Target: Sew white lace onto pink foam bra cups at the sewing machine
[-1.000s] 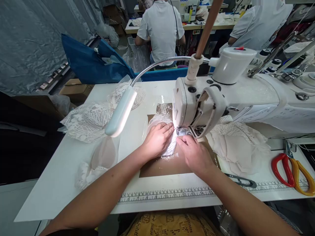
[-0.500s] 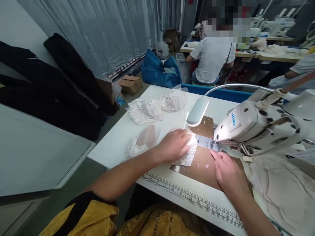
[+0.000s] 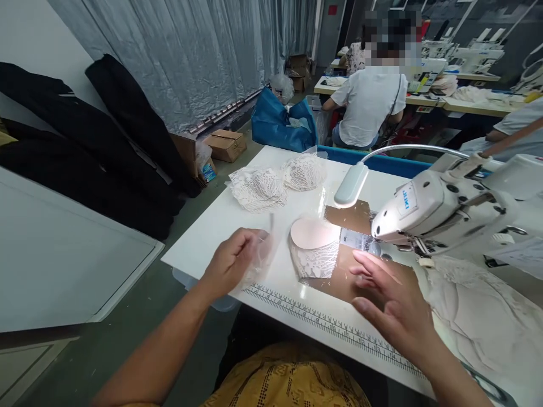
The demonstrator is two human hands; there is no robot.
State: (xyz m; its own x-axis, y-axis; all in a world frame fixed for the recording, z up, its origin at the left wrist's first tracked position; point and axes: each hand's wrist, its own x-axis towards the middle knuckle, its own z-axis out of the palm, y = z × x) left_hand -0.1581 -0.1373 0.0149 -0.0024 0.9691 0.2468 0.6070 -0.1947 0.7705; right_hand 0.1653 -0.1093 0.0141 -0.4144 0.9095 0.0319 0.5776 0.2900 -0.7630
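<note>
My left hand [image 3: 232, 261] is closed on a thin sheer piece of fabric [image 3: 259, 257] at the left front of the white table [image 3: 212, 226]. A lace-covered bra cup [image 3: 314, 247] lies free just right of it, beside the brown plate under the sewing machine head [image 3: 441, 212]. My right hand [image 3: 392, 299] hovers open, fingers spread, over the brown plate in front of the needle; it holds nothing.
Two white lace cups [image 3: 275, 181] lie at the table's far left. A gooseneck lamp [image 3: 351, 183] hangs above the plate. Pale fabric [image 3: 479, 316] is heaped on the right. A ruler strip [image 3: 331, 328] runs along the front edge. A person in white [image 3: 369, 102] sits at the table beyond.
My view swung left from the needle. My left hand let go of the lace cup, moved left and took up the sheer piece. My right hand lifted off the plate and spread open.
</note>
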